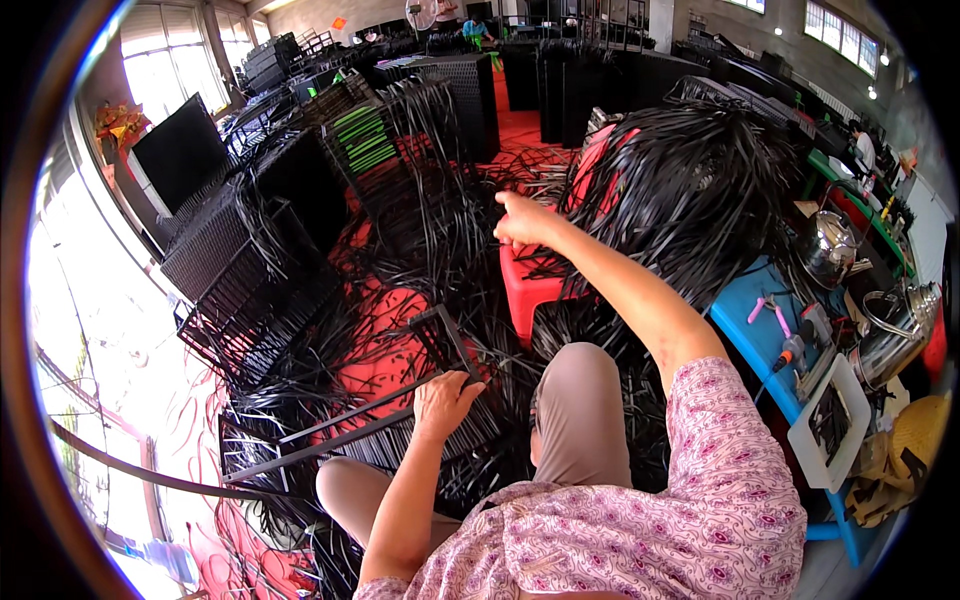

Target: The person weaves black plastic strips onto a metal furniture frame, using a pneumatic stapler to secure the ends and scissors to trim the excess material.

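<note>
A black rectangular frame [350, 436] with woven strips across it lies tilted by my knees. My left hand [443, 403] is closed over its near right side, thumb along the bar. Stretched out ahead, my right hand [522, 220] has its index finger pointing forward and left, the other fingers curled; whether a strip is in them I cannot make out. Below that hand stands a red plastic stool [528, 290]. Beside it, a big heap of loose black flat strips [700, 170] hangs over something red.
A blue stool [750, 310] at my right bears pink-handled scissors [770, 312], a power tool [792, 352] and a white tray [832, 422]. Metal kettles [830, 240] stand beyond. Black woven panels and baskets [250, 320] are stacked left. Strips litter the red floor [385, 345]. Other people are far back.
</note>
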`<state>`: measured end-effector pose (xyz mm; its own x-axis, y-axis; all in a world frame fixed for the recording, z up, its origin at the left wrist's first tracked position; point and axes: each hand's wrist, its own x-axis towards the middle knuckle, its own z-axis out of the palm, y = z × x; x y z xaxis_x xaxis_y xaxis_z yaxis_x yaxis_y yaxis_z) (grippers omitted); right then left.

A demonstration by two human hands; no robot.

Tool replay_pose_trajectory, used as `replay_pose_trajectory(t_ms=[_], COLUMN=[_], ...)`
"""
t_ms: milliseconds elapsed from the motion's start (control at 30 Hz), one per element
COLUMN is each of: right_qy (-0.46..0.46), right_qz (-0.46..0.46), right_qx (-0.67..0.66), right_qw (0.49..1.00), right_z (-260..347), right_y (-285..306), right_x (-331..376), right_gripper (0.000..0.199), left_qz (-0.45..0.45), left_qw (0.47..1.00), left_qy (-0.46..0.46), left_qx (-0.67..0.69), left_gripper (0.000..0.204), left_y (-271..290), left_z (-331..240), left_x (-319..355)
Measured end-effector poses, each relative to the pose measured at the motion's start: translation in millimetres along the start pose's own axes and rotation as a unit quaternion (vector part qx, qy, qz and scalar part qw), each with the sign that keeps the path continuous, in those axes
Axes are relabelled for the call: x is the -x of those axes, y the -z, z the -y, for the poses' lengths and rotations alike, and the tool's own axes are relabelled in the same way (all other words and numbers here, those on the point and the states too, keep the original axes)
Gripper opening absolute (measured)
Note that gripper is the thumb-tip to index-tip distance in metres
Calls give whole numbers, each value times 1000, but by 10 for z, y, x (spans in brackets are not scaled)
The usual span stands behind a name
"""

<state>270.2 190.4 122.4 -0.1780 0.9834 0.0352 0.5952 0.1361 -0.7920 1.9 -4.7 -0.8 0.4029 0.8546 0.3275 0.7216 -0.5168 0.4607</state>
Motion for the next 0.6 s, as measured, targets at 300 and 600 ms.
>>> replay_pose_trajectory(t_ms=[300, 600], right_qy=[35, 15], right_qz=[29, 44], right_qx=[109, 177], right_qw=[993, 983], right_z=[-284, 176], right_y=[-1097, -1687], right_x=[175, 363], right_gripper=[74, 76], left_qz=[-23, -45], left_qw=[999, 992], left_qy=[-10, -51], left_qx=[-28, -109], left_gripper=[37, 31], left_y=[-67, -125], left_z=[-3, -26], left_x=[3, 38])
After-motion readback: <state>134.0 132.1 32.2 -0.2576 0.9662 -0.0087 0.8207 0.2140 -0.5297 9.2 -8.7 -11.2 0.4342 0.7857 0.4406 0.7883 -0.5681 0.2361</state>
